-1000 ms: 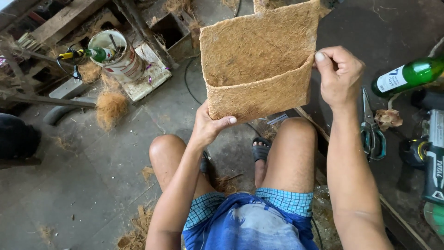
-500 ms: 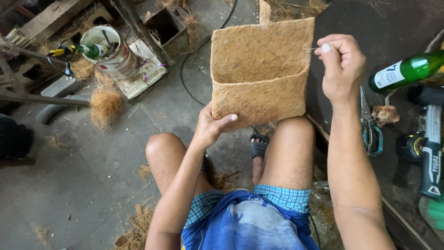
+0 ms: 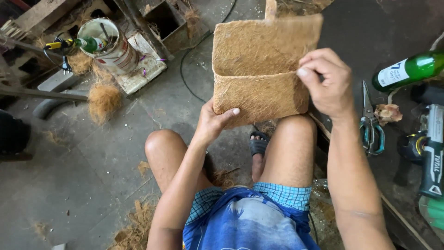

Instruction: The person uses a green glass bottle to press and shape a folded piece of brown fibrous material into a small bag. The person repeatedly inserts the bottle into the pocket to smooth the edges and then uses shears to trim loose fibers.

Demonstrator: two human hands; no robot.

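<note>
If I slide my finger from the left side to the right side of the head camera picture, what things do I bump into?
Clump of loose brown fibre → white can with a green bottle → left hand → folded fibre mat → right hand → scissors → big green bottle → power tool.

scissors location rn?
In the head view the scissors lie on the dark surface at the right, just beyond the right hand, below the green bottle and left of the power tool.
</note>
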